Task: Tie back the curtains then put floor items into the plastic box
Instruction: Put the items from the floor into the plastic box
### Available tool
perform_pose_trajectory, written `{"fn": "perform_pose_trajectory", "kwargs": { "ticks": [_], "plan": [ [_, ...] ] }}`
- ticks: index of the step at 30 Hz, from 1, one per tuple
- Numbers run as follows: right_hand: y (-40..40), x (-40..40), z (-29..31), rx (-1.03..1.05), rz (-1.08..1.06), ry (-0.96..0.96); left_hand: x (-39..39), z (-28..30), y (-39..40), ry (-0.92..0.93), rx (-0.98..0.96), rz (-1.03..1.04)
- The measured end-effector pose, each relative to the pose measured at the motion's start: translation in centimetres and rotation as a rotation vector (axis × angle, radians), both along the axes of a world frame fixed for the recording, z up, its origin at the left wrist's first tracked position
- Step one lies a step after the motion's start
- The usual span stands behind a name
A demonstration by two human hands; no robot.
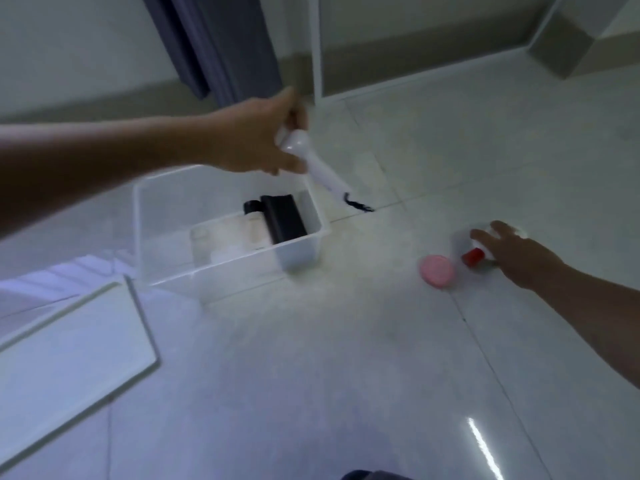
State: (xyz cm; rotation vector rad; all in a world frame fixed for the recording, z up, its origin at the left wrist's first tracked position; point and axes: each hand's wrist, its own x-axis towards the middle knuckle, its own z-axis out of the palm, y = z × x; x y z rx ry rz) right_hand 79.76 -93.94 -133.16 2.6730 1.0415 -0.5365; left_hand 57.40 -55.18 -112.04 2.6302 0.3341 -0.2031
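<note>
Pale floor tiles (346, 341): the white flashlight (311, 159), gripped by the left hand (256, 140) above the far-right rim of the plastic box (228, 230), is best lowered inside before release, while the right hand (512, 251), fingers spread, reaches onto the red-capped bottle (476, 256).

Single head-worn wide-angle view, tilted, looks forward and down at floor (346, 341) from above; both hands within arm's reach, wall and curtain (221, 46) at top
</note>
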Motion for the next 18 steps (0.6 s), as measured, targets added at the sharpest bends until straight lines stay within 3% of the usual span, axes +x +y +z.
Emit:
{"fn": "perform_pose_trajectory", "kwargs": {
  "ticks": [6,10,18],
  "plan": [
    [0.3,0.3,-0.8,-0.076,0.020,-0.075,-5.8,-3.8,8.1,0.144,-0.112,0.280],
    [0.4,0.0,-0.4,-0.025,0.036,-0.067,-6.6,-8.9,8.4,0.285,-0.161,0.288],
    [0.5,-0.4,-0.2,-0.049,-0.015,-0.056,-4.9,-14.3,9.0,0.479,0.004,0.193]
  ]
}}
